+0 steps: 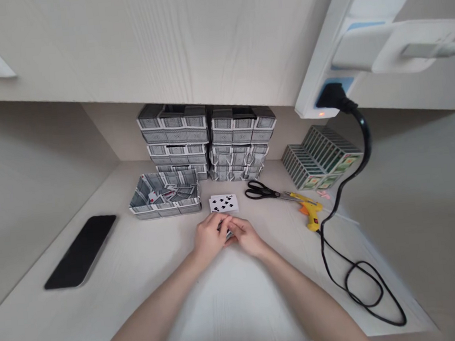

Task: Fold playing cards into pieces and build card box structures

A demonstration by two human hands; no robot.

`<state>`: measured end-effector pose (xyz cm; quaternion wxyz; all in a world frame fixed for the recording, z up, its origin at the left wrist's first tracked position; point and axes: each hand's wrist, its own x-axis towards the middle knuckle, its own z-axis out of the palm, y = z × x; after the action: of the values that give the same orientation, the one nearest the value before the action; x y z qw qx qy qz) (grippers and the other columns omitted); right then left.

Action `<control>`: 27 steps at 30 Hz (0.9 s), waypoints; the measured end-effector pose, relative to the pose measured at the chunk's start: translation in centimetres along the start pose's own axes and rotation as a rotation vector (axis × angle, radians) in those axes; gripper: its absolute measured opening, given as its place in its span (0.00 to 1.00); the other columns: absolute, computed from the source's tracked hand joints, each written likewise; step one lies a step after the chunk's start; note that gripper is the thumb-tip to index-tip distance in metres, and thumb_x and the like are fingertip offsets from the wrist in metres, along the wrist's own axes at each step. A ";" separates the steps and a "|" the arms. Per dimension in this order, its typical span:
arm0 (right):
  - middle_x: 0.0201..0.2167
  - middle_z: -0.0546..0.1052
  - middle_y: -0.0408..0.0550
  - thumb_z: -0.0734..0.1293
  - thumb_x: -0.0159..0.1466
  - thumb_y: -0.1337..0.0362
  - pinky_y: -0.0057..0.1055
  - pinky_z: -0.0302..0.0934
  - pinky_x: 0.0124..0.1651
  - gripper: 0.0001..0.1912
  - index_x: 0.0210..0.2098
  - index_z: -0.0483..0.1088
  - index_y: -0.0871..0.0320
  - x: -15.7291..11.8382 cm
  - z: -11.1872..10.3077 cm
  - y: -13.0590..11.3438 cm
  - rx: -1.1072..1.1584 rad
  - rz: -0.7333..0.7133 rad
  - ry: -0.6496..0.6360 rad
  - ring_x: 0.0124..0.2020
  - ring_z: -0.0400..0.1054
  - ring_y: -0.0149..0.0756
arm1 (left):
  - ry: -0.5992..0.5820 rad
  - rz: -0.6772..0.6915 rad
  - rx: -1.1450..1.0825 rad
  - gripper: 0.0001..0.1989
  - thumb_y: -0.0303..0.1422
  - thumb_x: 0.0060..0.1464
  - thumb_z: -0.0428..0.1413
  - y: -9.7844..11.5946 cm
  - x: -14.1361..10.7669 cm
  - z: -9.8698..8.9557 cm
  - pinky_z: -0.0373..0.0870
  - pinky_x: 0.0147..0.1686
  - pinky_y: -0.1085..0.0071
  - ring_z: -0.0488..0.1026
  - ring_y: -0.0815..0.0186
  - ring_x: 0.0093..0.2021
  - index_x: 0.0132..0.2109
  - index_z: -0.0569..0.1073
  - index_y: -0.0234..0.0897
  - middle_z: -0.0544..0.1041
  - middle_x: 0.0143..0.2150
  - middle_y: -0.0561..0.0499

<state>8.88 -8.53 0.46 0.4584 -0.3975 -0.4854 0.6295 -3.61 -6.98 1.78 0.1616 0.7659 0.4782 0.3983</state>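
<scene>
My left hand (210, 235) and my right hand (246, 234) meet at the middle of the white desk, both closed on a playing card (229, 234). Only a small grey patterned part of it shows between my fingers; whether it is one card or several I cannot tell. Just beyond my fingertips lies a small pile of playing cards (224, 203), face up, with a black spade card on top. To the left of that pile sits an open box (166, 211) built from grey-backed cards, with loose cards and scraps inside.
Stacked card-built boxes (180, 129) stand against the back wall. Black-handled scissors (261, 190) and a yellow glue gun (311, 213) lie at right, near a black cable (326, 257) and packs of cards (321, 154). A phone (81, 252) rests at left. A power strip (330, 66) hangs above.
</scene>
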 end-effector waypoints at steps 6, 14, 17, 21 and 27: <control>0.16 0.69 0.41 0.58 0.59 0.52 0.26 0.58 0.14 0.18 0.36 0.68 0.60 0.2 0.0 0.8 -0.142 -0.031 0.086 0.13 0.62 0.29 | -0.111 -0.233 -0.243 0.15 0.41 0.54 0.45 0.2 0.3 0.4 0.62 0.27 0.76 0.69 0.70 0.26 0.35 0.72 0.36 0.75 0.27 0.53; 0.22 0.69 0.43 0.56 0.61 0.56 0.26 0.58 0.28 0.16 0.32 0.69 0.60 0.2 -0.3 0.4 -0.334 -0.274 0.134 0.25 0.63 0.30 | -0.105 -0.321 -0.481 0.19 0.43 0.53 0.46 0.0 0.1 1.2 0.63 0.29 0.75 0.68 0.68 0.28 0.31 0.72 0.32 0.74 0.27 0.51; 0.18 0.67 0.41 0.56 0.62 0.56 0.25 0.56 0.25 0.16 0.32 0.68 0.60 0.3 -0.4 0.5 -0.342 -0.235 0.118 0.21 0.62 0.29 | -0.097 -0.316 -0.471 0.19 0.43 0.53 0.46 0.2 0.0 1.1 0.64 0.31 0.75 0.69 0.68 0.29 0.35 0.73 0.33 0.75 0.28 0.51; 0.10 0.61 0.35 0.54 0.62 0.54 0.23 0.48 0.14 0.16 0.35 0.65 0.59 0.2 -0.5 0.5 -0.282 -0.077 0.014 0.10 0.52 0.25 | -0.064 -0.354 -0.360 0.20 0.45 0.53 0.45 0.1 0.0 0.8 0.63 0.26 0.75 0.68 0.69 0.24 0.34 0.74 0.34 0.74 0.24 0.52; 0.13 0.64 0.37 0.56 0.61 0.52 0.23 0.52 0.15 0.15 0.32 0.62 0.58 0.2 -0.6 -0.5 -0.204 -0.027 -0.098 0.11 0.56 0.26 | -0.054 -0.434 -0.437 0.20 0.46 0.51 0.47 0.3 0.0 0.7 0.59 0.19 0.77 0.64 0.72 0.17 0.27 0.71 0.34 0.69 0.16 0.55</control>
<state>9.46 -8.20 0.78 0.3996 -0.4042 -0.5740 0.5895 -2.85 -7.05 1.53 0.4166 0.6033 0.5292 0.4271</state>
